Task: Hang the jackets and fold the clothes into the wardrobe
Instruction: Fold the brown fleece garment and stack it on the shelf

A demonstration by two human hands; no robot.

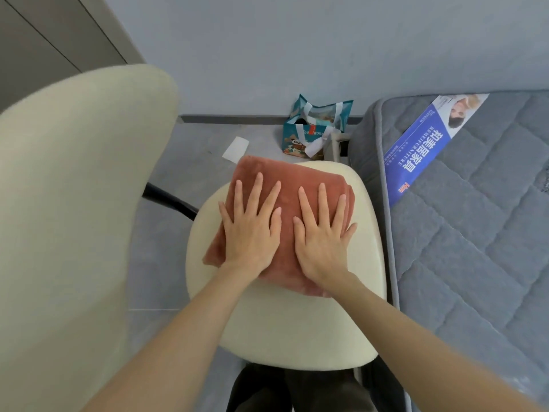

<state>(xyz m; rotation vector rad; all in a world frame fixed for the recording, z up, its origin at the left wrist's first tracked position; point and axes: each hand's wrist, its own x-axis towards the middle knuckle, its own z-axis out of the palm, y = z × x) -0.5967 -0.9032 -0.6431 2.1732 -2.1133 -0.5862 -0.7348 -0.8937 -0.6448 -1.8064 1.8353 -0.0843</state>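
A folded rust-red plush garment [285, 179] lies on the cream seat of a chair [297, 328]. My left hand [251, 230] presses flat on its left half with the fingers spread and straight. My right hand [322, 233] lies flat on its right half in the same way, fingers pointing away from me. Neither hand grips the cloth.
The chair's tall cream backrest [74, 203] stands at the left. A grey quilted mattress [475, 218] with a blue label lies to the right. On the grey floor behind are a teal shopping bag [315, 129] and a white paper [236, 149]. A grey panel [44, 40] fills the upper left.
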